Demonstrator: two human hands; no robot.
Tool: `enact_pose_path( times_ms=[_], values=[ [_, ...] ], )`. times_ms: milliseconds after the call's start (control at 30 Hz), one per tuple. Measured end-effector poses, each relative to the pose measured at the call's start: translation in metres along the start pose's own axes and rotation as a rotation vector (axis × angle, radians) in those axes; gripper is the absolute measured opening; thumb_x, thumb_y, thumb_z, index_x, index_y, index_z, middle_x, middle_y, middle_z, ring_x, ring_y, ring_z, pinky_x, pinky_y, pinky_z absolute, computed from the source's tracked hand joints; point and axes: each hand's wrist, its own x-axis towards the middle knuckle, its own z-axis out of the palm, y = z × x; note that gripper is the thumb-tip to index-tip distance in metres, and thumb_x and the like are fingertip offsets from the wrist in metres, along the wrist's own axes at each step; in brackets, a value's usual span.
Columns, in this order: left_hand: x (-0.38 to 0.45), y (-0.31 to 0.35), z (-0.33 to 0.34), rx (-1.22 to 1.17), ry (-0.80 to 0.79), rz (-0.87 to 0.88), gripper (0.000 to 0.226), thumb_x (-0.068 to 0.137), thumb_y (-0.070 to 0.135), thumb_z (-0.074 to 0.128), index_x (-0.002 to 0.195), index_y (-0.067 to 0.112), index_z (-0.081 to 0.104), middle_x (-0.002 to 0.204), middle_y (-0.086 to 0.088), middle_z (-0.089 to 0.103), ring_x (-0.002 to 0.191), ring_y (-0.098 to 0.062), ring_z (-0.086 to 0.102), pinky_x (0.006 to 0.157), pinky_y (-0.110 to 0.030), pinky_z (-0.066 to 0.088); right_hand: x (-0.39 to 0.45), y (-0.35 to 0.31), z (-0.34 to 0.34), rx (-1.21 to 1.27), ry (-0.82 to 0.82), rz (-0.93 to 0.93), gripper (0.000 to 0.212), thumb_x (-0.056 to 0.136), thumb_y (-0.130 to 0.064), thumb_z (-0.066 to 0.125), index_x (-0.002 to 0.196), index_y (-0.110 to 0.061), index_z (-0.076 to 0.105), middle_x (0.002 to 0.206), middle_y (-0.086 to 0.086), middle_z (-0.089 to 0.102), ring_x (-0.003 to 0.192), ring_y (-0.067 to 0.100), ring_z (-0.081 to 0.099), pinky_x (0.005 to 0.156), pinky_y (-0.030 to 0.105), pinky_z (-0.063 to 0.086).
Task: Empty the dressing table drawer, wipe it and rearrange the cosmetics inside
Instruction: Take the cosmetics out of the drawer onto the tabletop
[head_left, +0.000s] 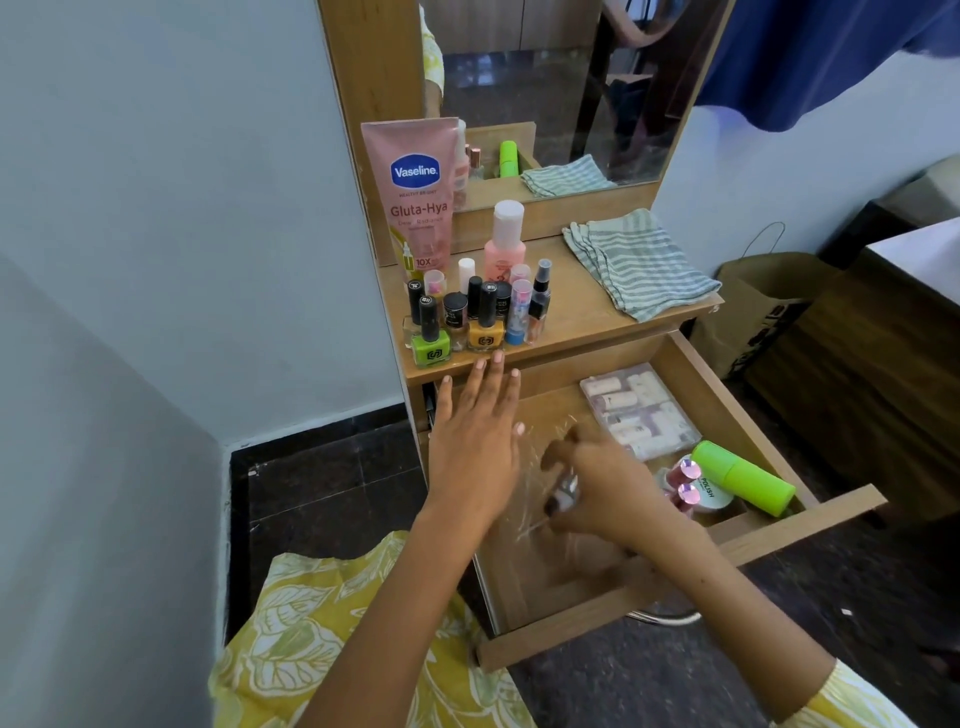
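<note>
Head view looks down on both bare forearms reaching forward over the open drawer (758, 530) of a wooden dressing table (597, 317). Left hand (475, 447) is stretched flat, palm down, fingers spread and straight, holding nothing; its fingertips lie just at the front edge of the tabletop, below the nail polish bottles (457, 327). Right hand (602, 488) is lower, inside the drawer, its fingers curled and closed around a small dark vial (563, 491), which is blurred. The two hands are near each other but apart.

Still in the drawer, toward its right side, lie a clear pouch (639, 410) of small tubes, a green bottle (743, 475) on its side, a white jar (714, 499) and two pink-capped items (685, 480). On the tabletop stand a pink tube (415, 197), a pink bottle (504, 239) and the cluster of polishes, with a folded striped cloth (634, 262) to their right.
</note>
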Motion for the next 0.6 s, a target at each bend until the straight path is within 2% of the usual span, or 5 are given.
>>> enact_pose_path(
  times_ms=[100,200,300,433,600],
  values=[
    [0.0,0.0,0.0,-0.012,0.001,0.006,0.054,0.103,0.036,0.021,0.149,0.021,-0.003,0.156,-0.001,-0.016,0.142,-0.016,-0.016,0.111,-0.041,-0.015,0.007,0.008,-0.02,0.526,0.212,-0.011,0.034,0.074,-0.027,0.078,0.106,-0.025,0.067,0.107,-0.008,0.063,0.099,0.012,0.059,0.082,0.025,0.051],
    [0.0,0.002,-0.002,-0.022,0.012,-0.001,0.055,0.102,0.034,0.024,0.15,0.02,0.002,0.157,-0.002,-0.012,0.143,-0.016,-0.013,0.11,-0.04,-0.015,0.012,0.003,-0.033,1.317,0.222,0.081,0.022,0.081,-0.031,0.068,0.099,-0.018,0.07,0.099,0.001,0.071,0.095,0.015,0.065,0.082,0.026,0.056],
    [0.0,0.003,-0.004,-0.023,0.022,-0.003,0.054,0.102,0.033,0.026,0.15,0.019,0.006,0.157,-0.002,-0.01,0.144,-0.016,-0.011,0.109,-0.039,-0.016,0.02,-0.006,-0.037,1.755,0.221,0.209,0.029,0.093,-0.035,0.053,0.099,-0.008,0.063,0.095,0.013,0.067,0.086,0.021,0.069,0.076,0.028,0.059],
    [-0.002,0.003,-0.005,-0.056,0.032,-0.002,0.054,0.102,0.032,0.028,0.15,0.018,0.009,0.158,-0.002,-0.009,0.144,-0.016,-0.01,0.108,-0.038,-0.018,0.028,-0.009,-0.038,1.709,0.285,0.253,0.026,0.096,-0.031,0.048,0.098,-0.007,0.057,0.085,0.011,0.066,0.075,0.018,0.07,0.063,0.025,0.06],
    [-0.002,0.005,-0.005,-0.051,0.026,-0.006,0.054,0.102,0.033,0.028,0.15,0.018,0.008,0.157,-0.002,-0.01,0.144,-0.017,-0.012,0.106,-0.038,-0.02,0.037,-0.005,-0.035,1.517,0.407,0.156,0.019,0.089,-0.008,0.061,0.108,-0.009,0.06,0.096,0.009,0.065,0.085,0.014,0.068,0.072,0.023,0.058]
  ],
)
